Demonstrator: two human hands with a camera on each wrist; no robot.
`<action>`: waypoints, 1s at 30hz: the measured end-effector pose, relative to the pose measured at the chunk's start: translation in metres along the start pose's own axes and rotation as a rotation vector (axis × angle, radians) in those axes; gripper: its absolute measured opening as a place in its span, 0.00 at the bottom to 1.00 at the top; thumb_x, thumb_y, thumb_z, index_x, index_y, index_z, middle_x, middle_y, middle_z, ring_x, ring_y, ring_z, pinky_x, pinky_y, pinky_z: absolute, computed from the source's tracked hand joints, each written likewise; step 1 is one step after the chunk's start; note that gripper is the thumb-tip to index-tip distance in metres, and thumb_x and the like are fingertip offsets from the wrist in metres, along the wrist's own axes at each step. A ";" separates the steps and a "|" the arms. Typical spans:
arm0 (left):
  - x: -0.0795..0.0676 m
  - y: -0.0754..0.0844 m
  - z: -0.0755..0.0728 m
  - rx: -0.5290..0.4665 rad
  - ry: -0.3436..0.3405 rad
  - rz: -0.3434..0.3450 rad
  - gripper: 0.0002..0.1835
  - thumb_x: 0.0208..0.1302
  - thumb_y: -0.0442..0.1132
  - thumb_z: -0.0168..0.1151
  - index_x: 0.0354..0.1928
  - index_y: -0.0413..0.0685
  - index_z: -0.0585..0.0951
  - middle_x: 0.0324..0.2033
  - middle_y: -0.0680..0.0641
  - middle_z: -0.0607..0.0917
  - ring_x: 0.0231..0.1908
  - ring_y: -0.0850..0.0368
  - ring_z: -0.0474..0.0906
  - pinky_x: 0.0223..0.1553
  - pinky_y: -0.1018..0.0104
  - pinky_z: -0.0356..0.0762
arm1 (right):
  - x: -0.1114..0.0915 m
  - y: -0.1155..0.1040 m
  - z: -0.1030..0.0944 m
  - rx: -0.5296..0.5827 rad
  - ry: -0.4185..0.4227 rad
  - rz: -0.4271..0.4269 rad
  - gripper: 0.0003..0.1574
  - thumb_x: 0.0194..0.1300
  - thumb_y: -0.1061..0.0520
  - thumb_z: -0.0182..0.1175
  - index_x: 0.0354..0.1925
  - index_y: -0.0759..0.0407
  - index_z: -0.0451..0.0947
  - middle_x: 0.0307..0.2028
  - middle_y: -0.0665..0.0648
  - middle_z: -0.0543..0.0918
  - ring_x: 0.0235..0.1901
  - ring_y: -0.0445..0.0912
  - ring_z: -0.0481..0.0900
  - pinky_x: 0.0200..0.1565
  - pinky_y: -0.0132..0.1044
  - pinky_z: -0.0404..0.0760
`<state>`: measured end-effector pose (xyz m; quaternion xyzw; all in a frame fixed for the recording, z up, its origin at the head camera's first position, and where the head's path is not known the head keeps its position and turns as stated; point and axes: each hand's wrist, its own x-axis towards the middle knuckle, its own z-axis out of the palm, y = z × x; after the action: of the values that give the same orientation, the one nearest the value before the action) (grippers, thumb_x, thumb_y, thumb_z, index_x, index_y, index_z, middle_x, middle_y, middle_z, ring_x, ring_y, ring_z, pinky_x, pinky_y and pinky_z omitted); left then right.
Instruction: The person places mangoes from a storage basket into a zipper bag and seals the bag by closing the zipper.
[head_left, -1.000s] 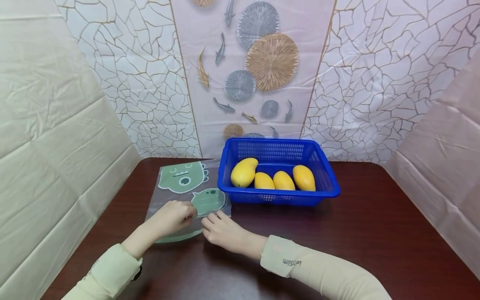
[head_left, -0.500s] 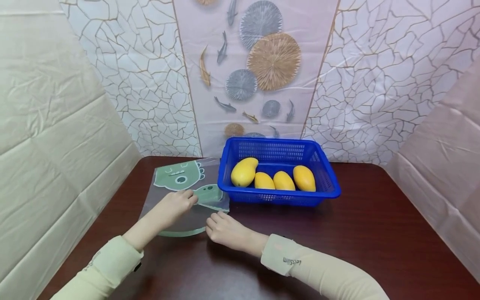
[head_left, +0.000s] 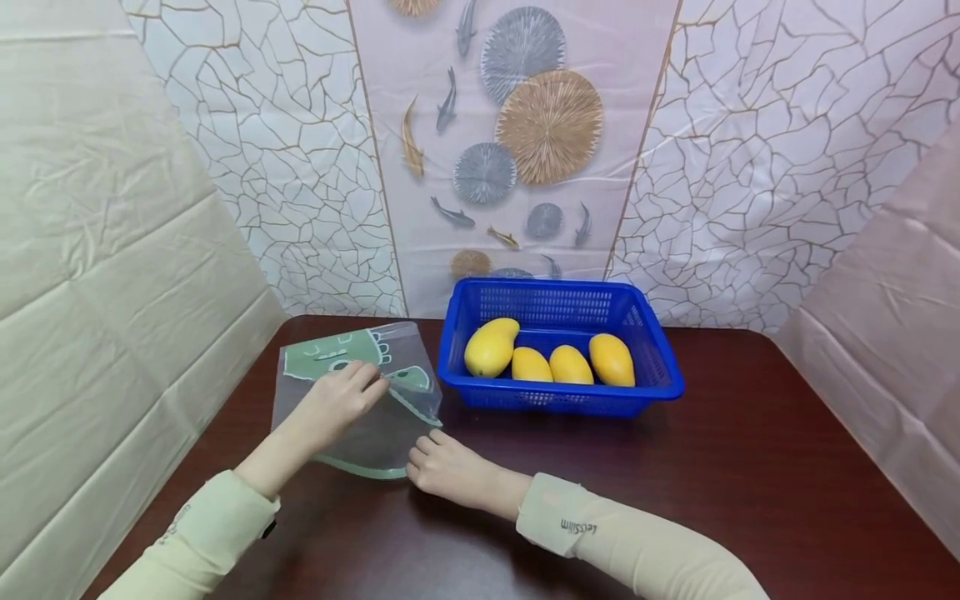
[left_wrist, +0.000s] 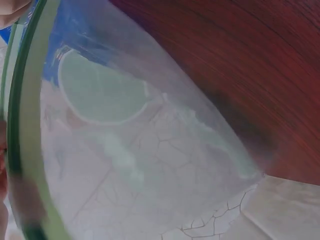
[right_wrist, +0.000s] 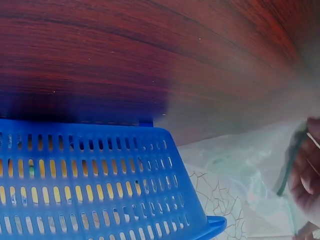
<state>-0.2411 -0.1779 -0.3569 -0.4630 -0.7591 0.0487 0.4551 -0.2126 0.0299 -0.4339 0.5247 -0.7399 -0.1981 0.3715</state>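
A clear zip bag (head_left: 367,429) with green cartoon prints and a green strip at its mouth lies on the table's left half. My left hand (head_left: 337,404) pinches the upper layer at the mouth and holds it raised, so the two layers stand apart. At the bag's near right corner, my right hand (head_left: 453,471) pinches the lower edge. In the left wrist view the bag's film (left_wrist: 110,90) fills much of the picture beside its green strip. Curled fingers (right_wrist: 307,175) of the right hand grip the green edge in the right wrist view.
Behind and right of the bag stands a blue plastic basket (head_left: 570,390) holding several yellow mangoes (head_left: 491,347). The dark wooden table (head_left: 720,467) extends to the right. Pale cloth (head_left: 112,250) hangs at the left side, and a patterned cloth backs the table.
My left hand has moved away from me and slightly left, lifting the bag's upper layer and widening the mouth. The right hand stays at the corner almost unmoved. The basket keeps its place.
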 end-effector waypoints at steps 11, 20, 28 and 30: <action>-0.001 0.000 0.000 -0.027 0.065 -0.014 0.16 0.70 0.26 0.43 0.32 0.37 0.82 0.28 0.44 0.78 0.29 0.52 0.75 0.27 0.66 0.78 | -0.004 0.002 0.004 -0.061 -0.045 -0.050 0.12 0.66 0.55 0.50 0.32 0.43 0.80 0.31 0.43 0.79 0.35 0.40 0.74 0.45 0.38 0.71; -0.006 0.012 0.004 -0.081 -0.127 -0.073 0.09 0.45 0.25 0.67 0.26 0.43 0.78 0.24 0.48 0.74 0.24 0.55 0.73 0.17 0.67 0.70 | -0.006 0.000 0.000 -0.009 -0.098 -0.066 0.12 0.67 0.54 0.50 0.33 0.44 0.81 0.31 0.42 0.79 0.32 0.38 0.74 0.36 0.32 0.68; -0.014 0.021 0.007 -0.090 -0.202 -0.087 0.10 0.43 0.25 0.68 0.25 0.45 0.77 0.21 0.50 0.73 0.20 0.56 0.71 0.16 0.69 0.66 | -0.010 0.007 -0.005 0.126 -0.177 -0.031 0.10 0.68 0.53 0.50 0.37 0.46 0.80 0.35 0.43 0.81 0.37 0.39 0.76 0.41 0.31 0.73; -0.017 0.022 0.007 -0.101 -0.239 -0.103 0.10 0.44 0.26 0.68 0.24 0.46 0.77 0.20 0.50 0.73 0.20 0.56 0.71 0.17 0.68 0.67 | -0.013 0.008 -0.005 0.173 -0.172 -0.017 0.10 0.67 0.53 0.51 0.36 0.47 0.80 0.35 0.44 0.81 0.38 0.39 0.77 0.41 0.31 0.74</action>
<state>-0.2288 -0.1756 -0.3827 -0.4364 -0.8323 0.0418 0.3393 -0.2114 0.0453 -0.4292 0.5422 -0.7789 -0.1810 0.2581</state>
